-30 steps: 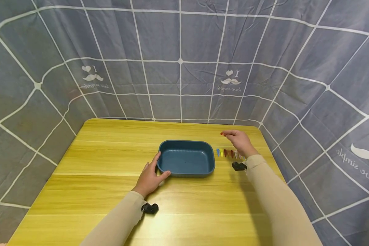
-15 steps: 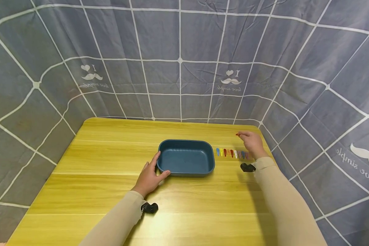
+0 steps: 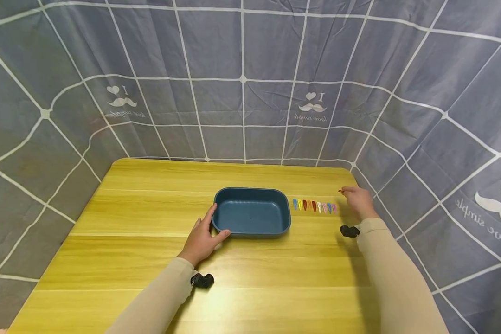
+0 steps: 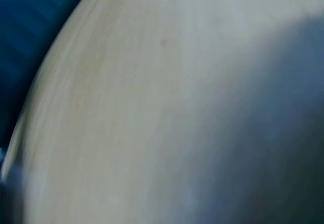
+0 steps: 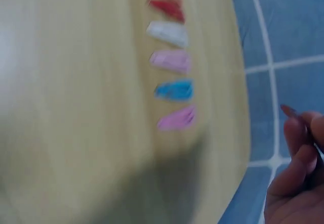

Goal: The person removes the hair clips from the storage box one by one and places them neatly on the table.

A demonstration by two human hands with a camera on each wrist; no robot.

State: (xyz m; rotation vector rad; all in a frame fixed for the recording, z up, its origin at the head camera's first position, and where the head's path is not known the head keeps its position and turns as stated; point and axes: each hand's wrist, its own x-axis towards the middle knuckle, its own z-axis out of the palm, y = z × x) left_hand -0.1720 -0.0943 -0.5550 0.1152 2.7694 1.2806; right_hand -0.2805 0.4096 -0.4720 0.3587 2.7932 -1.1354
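Observation:
A dark blue rectangular basin point(image 3: 251, 217) stands on the wooden table. My left hand point(image 3: 201, 240) rests against its left side, fingers extended along the wall and thumb at the near rim. Between thumb and fingertips my right hand point(image 3: 359, 203) pinches a red hair clip point(image 3: 341, 191), raised over the table's right side. Just left of that hand, several snap hair clips lie in a neat row, among them a blue one point(image 5: 174, 90), a white one point(image 5: 168, 33) and a pink one point(image 5: 177, 119). In the right wrist view only the tip of the held clip point(image 5: 288, 110) shows.
The yellow wood table point(image 3: 250, 283) ends close beyond the right hand. A grey curtain with white grid lines point(image 3: 271, 55) encloses it at the back and sides. Part of the basin's ribbed wall point(image 4: 30, 37) fills the left wrist view's upper left corner.
My right hand has moved right and slightly nearer with the red hair clip, from above the row to past its right end, uncovering the row. The left hand stays at the basin.

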